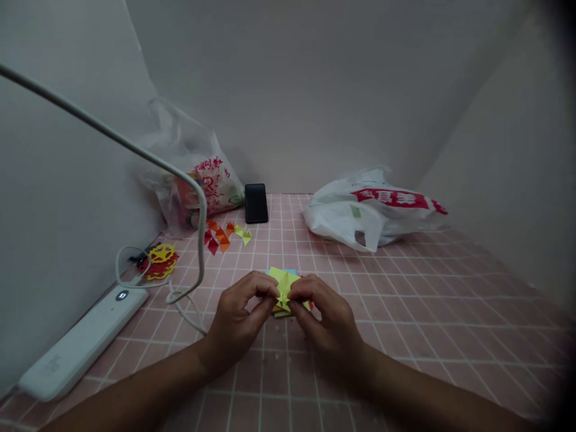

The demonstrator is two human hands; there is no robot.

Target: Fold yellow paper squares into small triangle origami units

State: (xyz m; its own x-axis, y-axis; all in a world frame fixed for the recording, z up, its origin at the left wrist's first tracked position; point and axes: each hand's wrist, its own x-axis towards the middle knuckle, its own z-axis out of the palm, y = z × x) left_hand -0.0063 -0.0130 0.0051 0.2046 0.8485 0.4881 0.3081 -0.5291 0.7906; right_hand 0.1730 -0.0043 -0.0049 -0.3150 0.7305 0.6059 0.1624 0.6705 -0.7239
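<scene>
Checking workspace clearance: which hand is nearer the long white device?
Left. The left hand is to the right of the long white device, apart from it, pinching the yellow paper; the right hand pinches the paper's right side, farther away.

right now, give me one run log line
left hand: pinching folded yellow paper; right hand: pinching same paper; far side: black phone

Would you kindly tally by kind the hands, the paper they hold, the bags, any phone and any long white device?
Bare hands: 2
Yellow folded paper piece pinched in them: 1
White plastic bags with red print: 2
Black rectangular phone: 1
Long white plastic device with a round dark display: 1
Total: 7
</scene>
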